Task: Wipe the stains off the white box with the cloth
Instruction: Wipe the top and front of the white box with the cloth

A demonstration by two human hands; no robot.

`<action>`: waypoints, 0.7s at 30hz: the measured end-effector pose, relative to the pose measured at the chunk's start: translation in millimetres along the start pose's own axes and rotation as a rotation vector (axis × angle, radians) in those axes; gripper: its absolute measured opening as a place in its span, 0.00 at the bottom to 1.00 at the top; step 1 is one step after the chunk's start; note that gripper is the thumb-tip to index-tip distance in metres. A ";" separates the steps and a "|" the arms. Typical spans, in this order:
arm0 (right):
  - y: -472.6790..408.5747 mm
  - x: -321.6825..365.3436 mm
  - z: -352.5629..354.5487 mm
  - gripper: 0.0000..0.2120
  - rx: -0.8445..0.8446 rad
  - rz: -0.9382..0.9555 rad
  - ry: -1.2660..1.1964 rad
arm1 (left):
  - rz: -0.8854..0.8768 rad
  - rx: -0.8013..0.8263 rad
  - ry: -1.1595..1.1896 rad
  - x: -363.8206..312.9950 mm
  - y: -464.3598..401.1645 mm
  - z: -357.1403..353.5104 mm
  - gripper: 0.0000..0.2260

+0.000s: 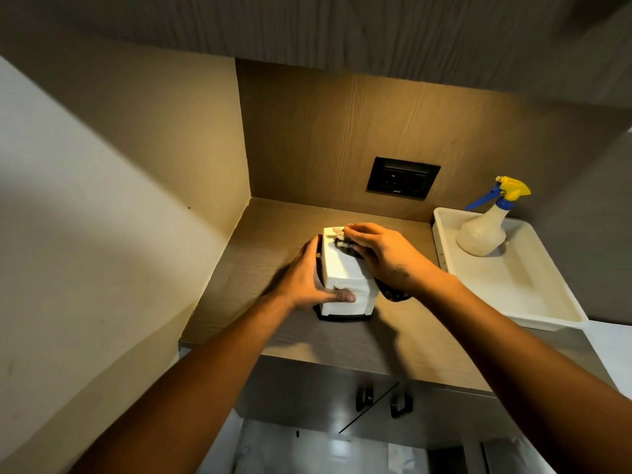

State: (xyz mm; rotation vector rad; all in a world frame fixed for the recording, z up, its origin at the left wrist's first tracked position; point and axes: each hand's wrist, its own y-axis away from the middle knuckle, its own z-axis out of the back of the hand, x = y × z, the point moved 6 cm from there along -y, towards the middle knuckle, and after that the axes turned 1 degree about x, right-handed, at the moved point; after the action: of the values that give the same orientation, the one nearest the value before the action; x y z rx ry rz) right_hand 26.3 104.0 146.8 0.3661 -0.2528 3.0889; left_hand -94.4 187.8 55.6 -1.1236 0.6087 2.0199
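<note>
The left hand clasps the small white plastic box mid-counter, while the right hand presses a dark crumpled cloth against its right edge, well clear of the white rectangular tray.

A wood-grain counter fills a lit niche with brown panels behind and at the left. At its right edge sits a white tray, one corner near the back panel. A clear spray bottle with a yellow and blue trigger head stands upright in the tray's far part. A black socket plate is set in the back panel, above the counter. Below the front edge, two dark handles show on cabinet doors.
</note>
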 end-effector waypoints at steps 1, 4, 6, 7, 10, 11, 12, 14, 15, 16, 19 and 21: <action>2.6 8.1 -4.1 0.24 0.009 0.032 -0.004 | -0.008 0.004 -0.018 -0.2 -0.2 0.1 0.62; 26.2 17.6 -11.5 0.25 0.017 0.112 -0.027 | -0.032 0.004 -0.047 -1.7 0.9 0.2 0.60; 41.3 6.8 -6.5 0.24 -0.012 0.093 -0.050 | -0.019 0.004 -0.022 -1.3 1.1 -0.1 0.62; 45.5 -1.5 -1.9 0.23 -0.037 0.067 -0.053 | -0.012 -0.002 -0.013 -1.1 1.0 0.1 0.63; 44.1 -21.6 7.2 0.21 -0.124 -0.037 -0.050 | 0.005 -0.006 0.004 0.7 0.3 -0.5 0.64; 41.0 -17.4 6.0 0.20 -0.148 -0.076 -0.075 | 0.006 -0.009 0.000 1.9 0.3 -0.9 0.64; 38.6 -9.0 2.7 0.21 -0.173 -0.117 -0.130 | 0.003 -0.013 -0.011 2.2 0.4 -1.2 0.64; 34.5 11.0 -12.1 0.28 -0.227 -0.179 -0.249 | -0.010 -0.019 -0.025 1.6 -0.2 -1.0 0.62; 32.8 23.9 -18.8 0.34 -0.243 -0.161 -0.192 | -0.019 -0.025 -0.026 0.9 -1.0 -0.6 0.61; 32.5 33.9 -24.3 0.39 -0.253 -0.139 -0.115 | -0.026 -0.030 -0.024 0.1 -1.6 -0.2 0.60; 36.0 28.0 -21.8 0.41 -0.309 -0.145 -0.041 | -0.024 -0.028 -0.006 -0.6 -1.8 0.1 0.60; 46.1 4.8 -14.8 0.34 -0.361 -0.228 -0.114 | -0.022 -0.015 -0.009 -0.5 -0.1 -0.2 0.63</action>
State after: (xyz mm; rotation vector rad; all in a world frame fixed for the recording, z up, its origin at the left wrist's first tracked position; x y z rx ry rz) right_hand 16.4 60.9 126.5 0.5143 -0.7045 2.7279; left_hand -94.1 187.6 55.9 -1.1246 0.5746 2.0126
